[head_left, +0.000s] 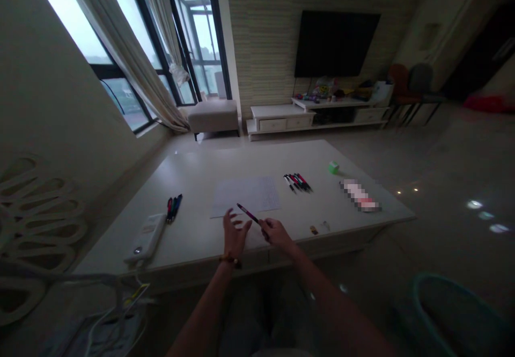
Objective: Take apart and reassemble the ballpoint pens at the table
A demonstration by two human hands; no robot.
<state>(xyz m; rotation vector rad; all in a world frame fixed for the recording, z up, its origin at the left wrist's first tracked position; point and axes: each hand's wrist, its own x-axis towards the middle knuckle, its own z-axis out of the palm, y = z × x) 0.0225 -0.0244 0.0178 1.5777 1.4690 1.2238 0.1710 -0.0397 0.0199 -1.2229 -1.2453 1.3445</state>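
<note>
Above the near edge of the white table point(193, 247), my right hand point(274, 232) is closed around one end of a dark pen point(248, 213). The pen slants up and to the left, its far end over a sheet of paper point(245, 193). Close to its left side is my left hand point(235, 233), with fingers apart and curled and nothing in them. Several pens point(298, 182) with dark and red bodies lie side by side to the right of the paper. More pens point(174, 208), in dark, green and red, lie at the left.
A white power strip point(148, 237) sits at the table's left edge, its cable hanging down. On the right are a small green object point(333, 167), a blurred-out pinkish item point(359, 196) and a small brown piece point(313, 230). A teal-rimmed bin point(418, 292) stands on the floor at right.
</note>
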